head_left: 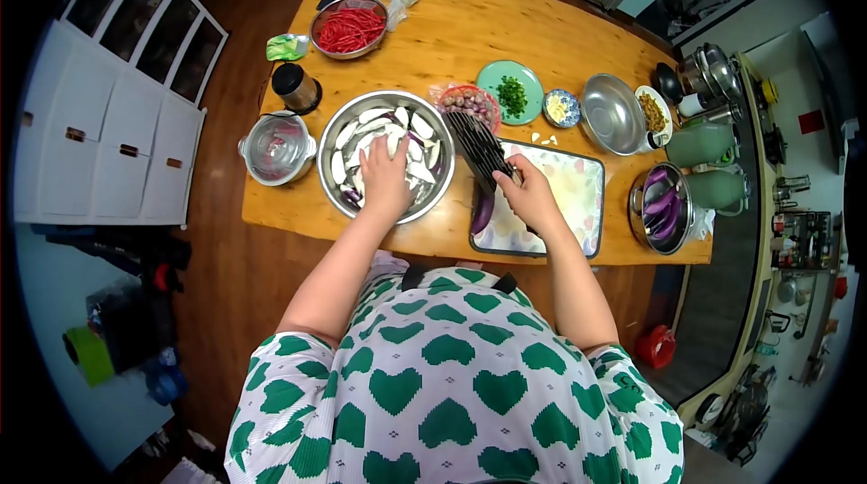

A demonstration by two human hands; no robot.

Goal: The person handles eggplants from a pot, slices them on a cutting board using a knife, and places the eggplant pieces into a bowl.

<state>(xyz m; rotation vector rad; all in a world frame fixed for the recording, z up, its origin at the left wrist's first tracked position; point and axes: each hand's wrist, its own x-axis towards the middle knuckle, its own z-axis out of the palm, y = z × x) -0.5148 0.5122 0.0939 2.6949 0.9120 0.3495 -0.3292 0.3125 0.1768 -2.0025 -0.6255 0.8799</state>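
Observation:
My left hand reaches down into a large steel bowl of cut eggplant pieces, its fingers spread over the pieces. In my right hand is a dark, ridged knife, its blade slanting up and left between the bowl and the cutting board. The patterned cutting board has a dark rim. A length of purple eggplant lies at the board's left edge, partly below the blade. Small pale bits sit at the board's top edge.
Around the bowl stand a glass pot, a dark-lidded jar, a colander of red chilies and a red basket of shallots. Farther right are a green plate, a steel bowl and a pot of eggplants.

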